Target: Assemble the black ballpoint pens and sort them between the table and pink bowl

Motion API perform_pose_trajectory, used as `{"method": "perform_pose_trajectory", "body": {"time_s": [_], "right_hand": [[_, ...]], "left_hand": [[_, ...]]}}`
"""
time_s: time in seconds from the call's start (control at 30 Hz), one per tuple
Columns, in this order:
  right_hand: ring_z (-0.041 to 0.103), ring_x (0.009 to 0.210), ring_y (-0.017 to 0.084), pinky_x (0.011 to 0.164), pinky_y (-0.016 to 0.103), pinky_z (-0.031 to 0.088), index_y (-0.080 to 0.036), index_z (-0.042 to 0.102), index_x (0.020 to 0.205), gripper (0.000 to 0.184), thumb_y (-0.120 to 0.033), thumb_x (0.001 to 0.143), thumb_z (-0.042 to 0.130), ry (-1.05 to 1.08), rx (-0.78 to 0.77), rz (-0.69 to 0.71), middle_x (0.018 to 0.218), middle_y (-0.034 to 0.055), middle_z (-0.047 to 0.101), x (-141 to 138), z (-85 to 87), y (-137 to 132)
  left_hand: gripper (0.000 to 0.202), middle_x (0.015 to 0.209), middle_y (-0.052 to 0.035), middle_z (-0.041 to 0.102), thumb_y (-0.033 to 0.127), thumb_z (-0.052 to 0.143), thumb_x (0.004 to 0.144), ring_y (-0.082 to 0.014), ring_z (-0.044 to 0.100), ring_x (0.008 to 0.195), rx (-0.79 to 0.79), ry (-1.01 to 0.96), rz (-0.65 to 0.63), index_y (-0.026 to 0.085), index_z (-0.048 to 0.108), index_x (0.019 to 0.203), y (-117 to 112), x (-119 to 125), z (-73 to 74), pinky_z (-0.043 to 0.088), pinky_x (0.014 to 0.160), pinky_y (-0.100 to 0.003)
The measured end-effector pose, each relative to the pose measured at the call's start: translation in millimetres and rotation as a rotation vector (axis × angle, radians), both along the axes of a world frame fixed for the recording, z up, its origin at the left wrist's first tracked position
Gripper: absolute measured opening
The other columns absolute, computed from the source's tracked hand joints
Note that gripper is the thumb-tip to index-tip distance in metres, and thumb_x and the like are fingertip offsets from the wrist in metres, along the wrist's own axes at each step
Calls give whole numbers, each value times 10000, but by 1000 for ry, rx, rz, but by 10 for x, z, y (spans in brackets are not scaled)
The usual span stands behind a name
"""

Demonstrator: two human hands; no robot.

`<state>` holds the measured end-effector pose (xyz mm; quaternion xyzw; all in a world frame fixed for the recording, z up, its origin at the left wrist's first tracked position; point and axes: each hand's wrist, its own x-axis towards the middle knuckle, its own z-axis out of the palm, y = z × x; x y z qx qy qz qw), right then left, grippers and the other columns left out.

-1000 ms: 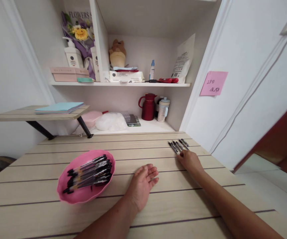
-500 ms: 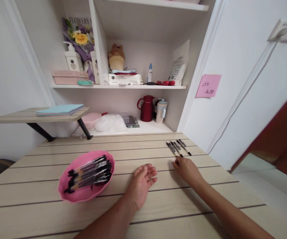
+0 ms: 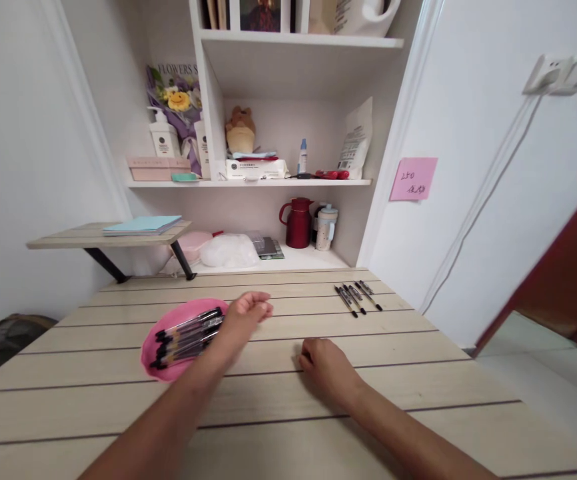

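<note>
pink bowl [image 3: 172,316] of pens [image 3: 187,340] beside left hand [image 3: 246,316]

White wall [image 3: 448,120], white open shelving [image 3: 298,40], pale striped tabletop [image 3: 418,373], light floor [image 3: 543,387], reddish-brown panel [image 3: 563,287] at right, possibly a door

Pens [image 3: 346,302] lie near the back right corner of the bench [image 3: 278,393]; toward its left edge, a pink bowl [image 3: 168,375] holds more. The left hand [image 3: 248,317] overlaps its rim; the right hand [image 3: 326,363] curls mid-bench.
</note>
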<state>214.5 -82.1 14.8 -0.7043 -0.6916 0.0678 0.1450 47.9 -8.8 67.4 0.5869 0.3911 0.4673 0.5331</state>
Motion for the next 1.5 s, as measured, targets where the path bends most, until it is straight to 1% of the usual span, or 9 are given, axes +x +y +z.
{"method": "perform_pose_trajectory", "body": {"time_s": [0.13,0.3,0.43,0.8,1.03,1.23,1.33,1.4,1.5], "right_hand": [[569,713,166,574,254,281,-175,602,709,241,-271,815,408,3,28,6,761,79,658,-82,-100,9],[567,740,169,580,257,281,-183,577,721,255,-307,837,386,7,77,-6,773,62,652,-91,-223,21],[561,727,164,573,259,275,-188,557,737,235,-293,843,375,6,104,10,778,51,644,-85,-269,21],[568,730,170,570,265,269,-189,531,736,232,-299,851,362,-2,105,33,790,52,643,-76,-292,-1],[561,692,171,552,258,265,-196,517,705,224,-305,835,372,-2,103,49,745,50,636,-50,-319,4],[518,585,159,537,257,292,-204,486,600,284,-377,809,403,180,79,62,604,27,594,-14,-344,53],[512,575,157,558,260,351,-201,519,634,351,-458,818,366,507,111,94,575,16,566,-23,-281,42],[545,651,169,588,262,395,-190,560,808,378,-496,823,339,789,139,132,667,29,598,-41,-220,21],[561,694,168,593,264,426,-187,490,1049,425,-514,814,356,1096,182,130,751,38,607,-55,-161,-1]], "left_hand": [[393,977,-90,649,340,532,685,-214,579,916,287,619,92,140,597,1016,291,-716,161,403,829,-314],[605,1224,-176,512,434,486,704,-275,462,1128,377,1212,128,71,495,1188,357,-1306,14,319,944,-346],[547,1194,-162,535,454,415,762,-249,491,1088,353,1284,56,108,503,1177,277,-1359,-118,334,916,-322],[348,1075,-153,593,256,347,806,-242,541,974,308,1323,211,150,587,1034,438,-1358,-212,370,809,-327],[193,937,-112,598,154,445,724,-221,524,941,281,1224,288,166,631,772,443,-1356,-175,344,833,-310],[195,944,-91,590,177,451,726,-197,542,893,272,986,306,179,590,863,187,-1118,9,371,788,-298],[217,683,-26,595,246,423,755,-122,547,567,179,777,154,206,544,931,-90,-721,-59,393,557,-237],[191,623,3,564,277,488,711,-72,444,405,-167,268,-123,201,511,885,-293,-409,-186,310,430,-200],[182,554,46,503,331,515,694,-17,287,309,-433,15,-312,200,473,812,-533,-3,-408,150,357,-162]]}}
